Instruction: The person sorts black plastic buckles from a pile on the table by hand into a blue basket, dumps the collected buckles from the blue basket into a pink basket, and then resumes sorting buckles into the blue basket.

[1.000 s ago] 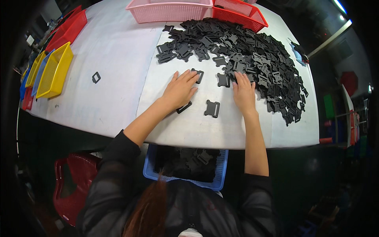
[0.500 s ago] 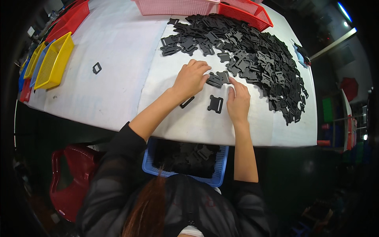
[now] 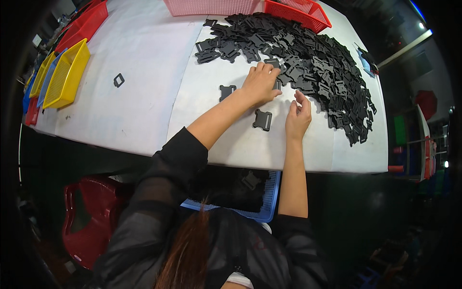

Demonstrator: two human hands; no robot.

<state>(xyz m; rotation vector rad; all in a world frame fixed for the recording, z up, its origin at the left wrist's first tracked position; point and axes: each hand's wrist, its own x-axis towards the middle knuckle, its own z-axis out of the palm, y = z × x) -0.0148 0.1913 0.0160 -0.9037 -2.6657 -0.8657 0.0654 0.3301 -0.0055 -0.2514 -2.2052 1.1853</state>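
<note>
My left hand [image 3: 262, 83] reaches over the table, its fingers bent around a black plastic buckle piece [image 3: 277, 85] that shows at its right side. Its fingertips lie just below another buckle piece [image 3: 272, 62] at the edge of the heap. To the right, my right hand [image 3: 299, 115] is raised with thumb and fingers apart and nothing visible in it. A single buckle piece [image 3: 262, 119] lies flat between my forearms. One more buckle piece [image 3: 226, 92] sits left of my left wrist, partly covered by the arm.
A large heap of black buckle pieces [image 3: 332, 82] spreads over the table's right side. Behind it stand a red basket [image 3: 315, 21] and a pink basket [image 3: 211, 6]. Yellow baskets [image 3: 72, 72] line the left edge. Below the table's front edge is a blue crate [image 3: 272, 197] with black pieces.
My left hand has moved right and away from me, over the pieces. The right hand has shifted right, off the pieces it was touching. A piece now lies left of my left wrist.
</note>
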